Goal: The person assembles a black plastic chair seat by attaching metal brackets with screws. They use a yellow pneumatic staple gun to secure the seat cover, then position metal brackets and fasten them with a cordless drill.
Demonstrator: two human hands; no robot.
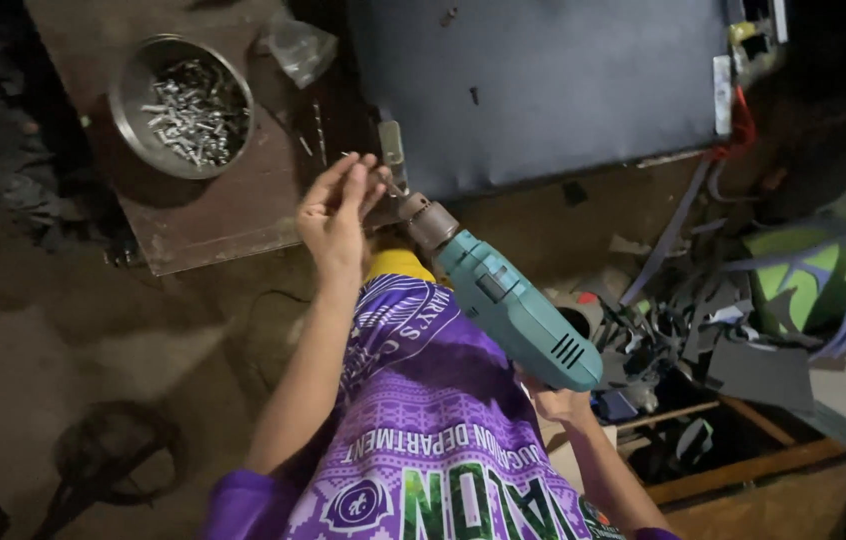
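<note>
My right hand (555, 402) grips the handle of a teal electric drill (515, 310), which points up and left toward the edge of a dark grey panel (543, 80). My left hand (335, 212) is raised at the drill's tip, fingers pinched on a small screw (390, 183) by the brown chuck (430, 222). A small metal bracket (393, 148) sits at the panel's corner just above the tip. My purple printed shirt fills the bottom middle.
A round metal bowl (138, 125) holding several screws rests on a brown board (213, 215) at the upper left. A crumpled plastic bag (298, 45) lies beside it. Cables, straps and scraps (743, 310) clutter the right, above a wooden box (753, 470).
</note>
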